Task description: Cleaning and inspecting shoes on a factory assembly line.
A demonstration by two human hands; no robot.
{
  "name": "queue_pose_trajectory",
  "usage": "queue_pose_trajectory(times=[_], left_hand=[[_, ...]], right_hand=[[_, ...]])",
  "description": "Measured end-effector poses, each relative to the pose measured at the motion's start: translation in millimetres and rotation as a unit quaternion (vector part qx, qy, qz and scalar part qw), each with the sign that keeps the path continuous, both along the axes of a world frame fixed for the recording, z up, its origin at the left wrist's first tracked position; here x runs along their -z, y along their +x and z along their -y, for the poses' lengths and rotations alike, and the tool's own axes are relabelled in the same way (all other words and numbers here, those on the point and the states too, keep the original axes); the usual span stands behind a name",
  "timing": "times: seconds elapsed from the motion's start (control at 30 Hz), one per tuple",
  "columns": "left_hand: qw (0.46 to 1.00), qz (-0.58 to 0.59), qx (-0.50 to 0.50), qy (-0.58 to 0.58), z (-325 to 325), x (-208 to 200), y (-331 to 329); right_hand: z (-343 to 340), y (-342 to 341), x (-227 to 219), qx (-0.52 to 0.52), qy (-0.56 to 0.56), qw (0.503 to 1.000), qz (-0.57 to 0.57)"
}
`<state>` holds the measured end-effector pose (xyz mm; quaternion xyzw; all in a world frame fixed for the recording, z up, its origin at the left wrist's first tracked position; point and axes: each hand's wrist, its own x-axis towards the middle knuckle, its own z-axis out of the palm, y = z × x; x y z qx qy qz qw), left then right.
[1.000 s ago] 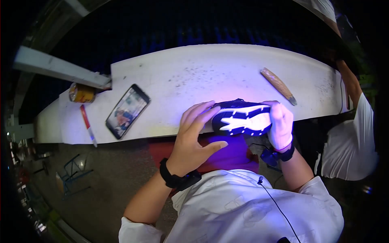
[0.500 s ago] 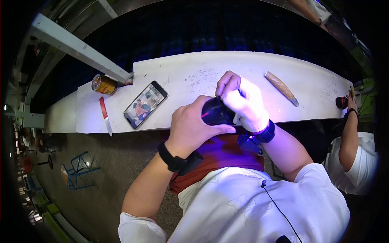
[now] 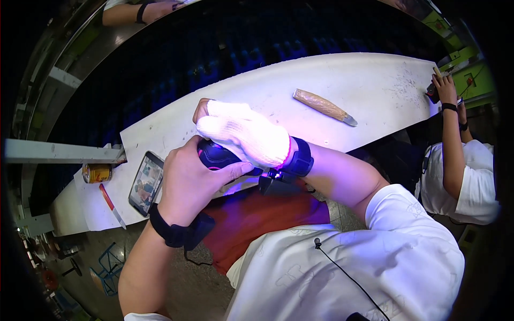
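My left hand (image 3: 187, 176), bare, is closed around the side of a black rounded object with thin red lines (image 3: 217, 155), its thumb pressed along the near side. My right hand (image 3: 241, 131), in a white knitted glove with bare fingertips showing, is bent over the top of the same object. Its fingers curl on the far side, and I cannot make out whether they pinch anything. The hands cover much of the object, so its kind is unclear. Beyond the right hand lies a knife with a tape-wrapped tan handle (image 3: 321, 106) and a short blade.
On the white worktop (image 3: 369, 80), left of my hands, are a phone (image 3: 145, 184) showing a picture, a red-handled knife (image 3: 110, 203) and a yellow can (image 3: 97, 173) beside a metal post (image 3: 59, 152). A dark band runs beyond the worktop. At right a co-worker's hand (image 3: 445, 88) holds another black object.
The view has turned, so the worktop slants and things sit differently in it. Both hands stay on the black object, and the gloved right hand now lies flatter across its top.
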<state>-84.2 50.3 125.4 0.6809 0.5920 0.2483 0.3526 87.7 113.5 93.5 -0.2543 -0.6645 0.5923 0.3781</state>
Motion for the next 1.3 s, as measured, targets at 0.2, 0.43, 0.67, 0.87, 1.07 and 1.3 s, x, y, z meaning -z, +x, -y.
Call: queue_pose_trajectory(times=[0.2,0.43,0.67,0.87,1.07,1.3], left_hand=[[0.973,-0.2,0.101,0.053,-29.9,-20.8,30.4],[0.905,-0.301,0.244,0.176,5.3,-21.7,45.3],[0.88,-0.235,0.301,0.281,32.3,-8.9,14.6],[0.923,0.384,-0.027,-0.023,101.8,30.0,5.3],[0.949,0.282,-0.127,0.061,101.1,51.7,6.8],[0.833,0.531,-0.099,0.121,110.9,26.9,5.5]], right_hand=[[-17.2,24.5,50.3,0.1,0.293,0.949,-0.059],[34.5,52.1,14.1,0.066,0.06,0.994,-0.067],[85.4,68.3,-2.5,-0.026,0.22,0.973,0.064],[101.3,42.7,35.2,0.102,0.264,0.919,0.276],[90.9,36.8,35.9,0.063,0.281,0.915,0.283],[21.8,101.4,-115.7,0.084,0.599,0.763,0.228]])
